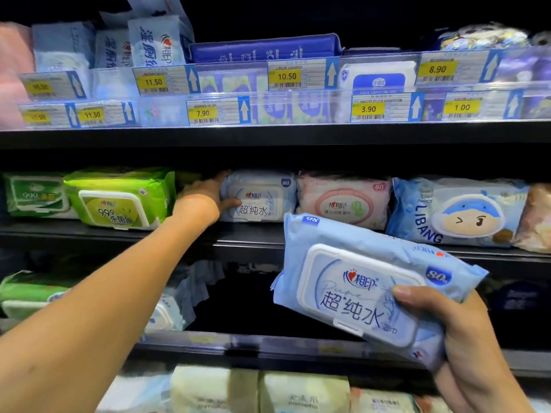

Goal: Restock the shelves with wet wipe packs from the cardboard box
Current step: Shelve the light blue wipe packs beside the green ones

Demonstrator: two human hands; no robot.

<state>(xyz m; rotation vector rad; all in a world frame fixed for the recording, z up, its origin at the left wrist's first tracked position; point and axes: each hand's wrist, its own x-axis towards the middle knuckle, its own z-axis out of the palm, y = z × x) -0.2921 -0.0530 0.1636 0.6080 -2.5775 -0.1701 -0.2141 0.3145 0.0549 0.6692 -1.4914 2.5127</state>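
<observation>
Light-blue wet wipe pack (366,290) was off the shelf, tilted, held in the right hand (465,347): thumb over the lid's corner, fingers wrapped underneath. Left hand (205,198) was up at the middle shelf (247,242), partly open, fingers on the left end of a matching shelved blue pack (259,196); whether gripping or just pushing, couldn't tell. Green pack (119,198) sat just left of it, pink pack (343,198) to its right. Judgement: mid-task, this pack not yet placed. Shelf below looked largely empty. Cardboard box wasn't in view.
</observation>
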